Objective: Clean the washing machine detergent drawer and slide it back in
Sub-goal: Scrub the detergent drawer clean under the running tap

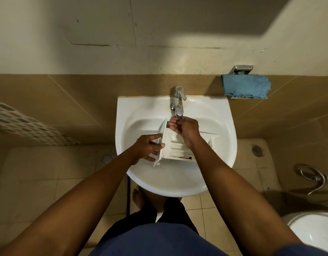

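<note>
Detergent drawer [178,150], white and divided into compartments, is seen lying inside the bowl of the sink [141,108], tilted, with its front panel turned toward the sink's left side and its far end reaching toward the sink's right rim. Dark reddish-brown residue is visible along the drawer edge nearest the sink's front lip. The front panel is gripped by the left hand [146,148]: the thumb is laid on the panel's inner face and the other fingers are wrapped round its outer side. The right hand [187,129] is held above the drawer's far part, directly under the spout of the chrome faucet [178,102], which is mounted at the middle of the sink's back edge. The fingers [173,124] of that hand are curled inward; whether anything is pinched in them cannot be told, and running water cannot be made out. On the tiled wall behind the sink's right corner, a blue cloth [245,86] is draped below a metal holder [240,69]. Round floor drains are set to the left [107,159] and right [257,150] of the sink. A bare foot [138,197] is placed on the floor tiles under the sink's front lip. Well to the right of the sink, a coiled metal hose [314,182] and part of a white toilet [311,231] are seen.
</note>
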A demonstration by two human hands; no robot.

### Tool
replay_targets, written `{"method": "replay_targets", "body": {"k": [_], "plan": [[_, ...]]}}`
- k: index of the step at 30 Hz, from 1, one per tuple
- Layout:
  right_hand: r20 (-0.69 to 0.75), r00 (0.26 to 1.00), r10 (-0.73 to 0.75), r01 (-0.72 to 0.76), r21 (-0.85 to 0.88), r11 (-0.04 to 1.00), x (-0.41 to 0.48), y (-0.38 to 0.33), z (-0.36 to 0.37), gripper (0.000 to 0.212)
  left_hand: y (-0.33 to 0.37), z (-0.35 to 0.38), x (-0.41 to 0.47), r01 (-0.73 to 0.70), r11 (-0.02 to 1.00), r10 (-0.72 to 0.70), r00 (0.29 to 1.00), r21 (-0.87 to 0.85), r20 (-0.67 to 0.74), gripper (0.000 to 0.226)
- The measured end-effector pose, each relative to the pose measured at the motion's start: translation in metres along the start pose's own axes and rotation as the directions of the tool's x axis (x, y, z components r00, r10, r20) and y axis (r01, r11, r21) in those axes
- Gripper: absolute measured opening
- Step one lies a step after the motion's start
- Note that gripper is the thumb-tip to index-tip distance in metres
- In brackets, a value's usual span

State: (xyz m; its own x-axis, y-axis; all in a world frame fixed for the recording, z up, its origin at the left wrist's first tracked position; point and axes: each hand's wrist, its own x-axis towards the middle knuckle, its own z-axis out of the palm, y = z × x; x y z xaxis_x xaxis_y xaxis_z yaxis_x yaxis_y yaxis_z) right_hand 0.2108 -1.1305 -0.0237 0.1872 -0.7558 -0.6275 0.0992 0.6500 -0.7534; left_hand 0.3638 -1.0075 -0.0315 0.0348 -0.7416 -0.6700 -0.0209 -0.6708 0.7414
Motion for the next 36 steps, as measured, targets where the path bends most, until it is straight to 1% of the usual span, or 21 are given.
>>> {"method": "replay_targets", "body": {"k": [3, 5, 6, 11, 15, 16, 17, 19, 20, 22, 24, 27, 28, 30, 33, 34, 36], "plan": [[0.088, 0.986, 0.139, -0.155, 0.216, 0.964, 0.022, -0.012, 0.005, 0.030, 0.000, 0.001, 0.001, 0.002, 0.999, -0.002, 1.000, 0.033, -0.001, 0.067], [0.154, 0.974, 0.169, -0.215, 0.365, 0.906, 0.030, -0.015, 0.006, 0.035, 0.000, 0.002, 0.002, 0.002, 0.999, -0.002, 1.000, 0.049, -0.004, 0.066], [0.175, 0.969, 0.176, -0.233, 0.400, 0.886, 0.034, -0.014, 0.005, 0.038, -0.001, 0.002, 0.002, 0.001, 0.998, -0.001, 1.000, 0.055, -0.004, 0.066], [0.175, 0.965, 0.195, -0.251, 0.405, 0.879, 0.039, -0.014, -0.003, 0.047, -0.001, 0.003, 0.003, -0.007, 0.997, 0.006, 1.000, 0.074, 0.004, 0.066], [0.152, 0.971, 0.186, -0.233, 0.414, 0.880, 0.039, -0.015, -0.007, 0.047, -0.001, 0.003, 0.002, -0.006, 0.997, 0.006, 1.000, 0.072, 0.005, 0.065], [0.139, 0.974, 0.179, -0.219, 0.379, 0.899, 0.037, -0.016, -0.008, 0.045, -0.001, 0.004, 0.002, -0.006, 0.997, 0.005, 1.000, 0.072, 0.004, 0.066], [0.112, 0.979, 0.169, -0.195, 0.298, 0.935, 0.032, -0.016, -0.008, 0.043, -0.001, 0.003, 0.002, -0.006, 0.997, 0.006, 1.000, 0.073, 0.002, 0.066], [0.048, 0.990, 0.136, -0.138, 0.043, 0.989, 0.013, -0.012, -0.009, 0.038, -0.001, 0.004, 0.003, -0.011, 0.997, 0.011, 1.000, 0.076, -0.004, 0.065], [0.035, 0.993, 0.114, -0.111, -0.075, 0.991, 0.001, -0.007, -0.010, 0.038, -0.001, 0.004, 0.003, -0.013, 0.997, 0.014, 1.000, 0.082, -0.008, 0.064], [0.061, 0.992, 0.115, -0.099, -0.218, 0.971, -0.028, 0.009, -0.011, 0.036, -0.002, 0.006, 0.001, -0.016, 0.996, 0.018, 0.999, 0.091, -0.027, 0.062], [0.106, 0.988, 0.111, -0.079, -0.267, 0.960, -0.059, 0.030, -0.014, 0.031, -0.003, 0.007, 0.000, -0.015, 0.996, 0.019, 0.999, 0.086, -0.040, 0.061], [0.215, 0.976, -0.024, 0.099, -0.345, 0.934, -0.093, 0.052, -0.023, 0.029, -0.003, 0.008, -0.002, -0.022, 0.996, 0.026, 0.999, 0.084, -0.045, 0.059], [0.219, 0.975, -0.032, 0.114, -0.372, 0.921, -0.095, 0.053, -0.025, 0.030, -0.003, 0.007, -0.002, -0.021, 0.996, 0.025, 0.999, 0.084, -0.047, 0.059], [0.185, 0.983, -0.002, 0.070, -0.361, 0.930, -0.087, 0.047, -0.027, 0.031, -0.003, 0.007, -0.002, -0.014, 0.996, 0.018, 0.999, 0.085, -0.051, 0.060], [0.164, 0.986, -0.011, 0.069, -0.351, 0.934, -0.073, 0.038, -0.022, 0.023, 0.000, 0.007, -0.001, -0.001, 0.997, 0.005, 0.999, 0.082, -0.052, 0.061], [0.174, 0.984, -0.026, 0.089, -0.364, 0.927, -0.075, 0.039, -0.020, 0.022, 0.000, 0.007, -0.001, 0.002, 0.997, 0.002, 0.999, 0.079, -0.051, 0.061], [0.221, 0.969, -0.107, 0.199, -0.449, 0.871, -0.084, 0.052, -0.024, 0.024, 0.000, 0.006, -0.001, 0.001, 0.997, 0.003, 0.999, 0.077, -0.052, 0.060]]}}
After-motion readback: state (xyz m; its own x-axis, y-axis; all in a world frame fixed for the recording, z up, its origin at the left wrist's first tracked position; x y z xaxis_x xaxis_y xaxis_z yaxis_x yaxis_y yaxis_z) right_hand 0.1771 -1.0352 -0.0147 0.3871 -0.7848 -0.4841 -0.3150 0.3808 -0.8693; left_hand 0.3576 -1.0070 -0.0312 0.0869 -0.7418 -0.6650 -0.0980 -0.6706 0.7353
